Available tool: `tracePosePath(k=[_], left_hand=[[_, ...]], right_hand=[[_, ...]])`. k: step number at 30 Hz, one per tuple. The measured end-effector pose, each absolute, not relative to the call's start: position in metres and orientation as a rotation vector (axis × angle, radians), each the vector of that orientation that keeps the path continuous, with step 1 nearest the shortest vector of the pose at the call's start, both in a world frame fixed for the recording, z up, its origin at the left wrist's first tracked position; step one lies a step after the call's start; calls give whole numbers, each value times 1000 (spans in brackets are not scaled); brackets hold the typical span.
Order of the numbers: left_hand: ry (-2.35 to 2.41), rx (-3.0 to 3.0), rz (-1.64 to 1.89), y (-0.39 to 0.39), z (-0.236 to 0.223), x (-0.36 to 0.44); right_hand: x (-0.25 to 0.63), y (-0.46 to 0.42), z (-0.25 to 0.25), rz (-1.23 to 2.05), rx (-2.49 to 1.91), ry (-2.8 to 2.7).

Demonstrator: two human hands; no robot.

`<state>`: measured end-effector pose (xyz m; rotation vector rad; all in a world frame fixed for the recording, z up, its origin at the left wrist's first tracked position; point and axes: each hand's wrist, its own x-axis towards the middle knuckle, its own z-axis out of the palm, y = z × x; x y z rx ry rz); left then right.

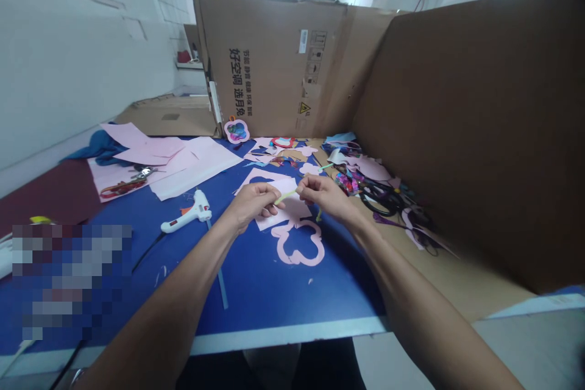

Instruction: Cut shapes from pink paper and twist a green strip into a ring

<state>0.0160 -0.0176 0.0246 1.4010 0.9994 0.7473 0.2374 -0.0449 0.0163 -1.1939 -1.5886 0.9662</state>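
A thin yellow-green ribbon (287, 195) stretches between my two hands above the table. My left hand (259, 202) pinches one part of it, and my right hand (316, 189) grips it a short way along. A loose yellow-green end (319, 215) hangs below my right hand. Beneath the hands lie pieces of pale pink sheet (292, 213), one with a shape cut out of it. Nearer to me, a pink flower-shaped frame (280, 251) with an open middle rests flat on the blue table.
A white glue gun (189, 212) with a black cord lies left of my hands. Pink sheets (183, 167) and metal scissors (145, 173) are farther left. Black-handled scissors (381, 198) sit among scraps at right. Cardboard walls (274, 61) stand behind and right; a finished-looking flower ornament (236, 131) leans there.
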Motion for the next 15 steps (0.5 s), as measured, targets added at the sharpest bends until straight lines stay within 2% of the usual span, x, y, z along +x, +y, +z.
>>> tracePosePath(k=[7,15], left_hand=[[964,1401,677,-21,20,17],[1018,1374,696,-25,22,22]], right_hand=[[234,-48,17,947,-1204,-1609],[228,-48,9,1087,-1181,-1628]])
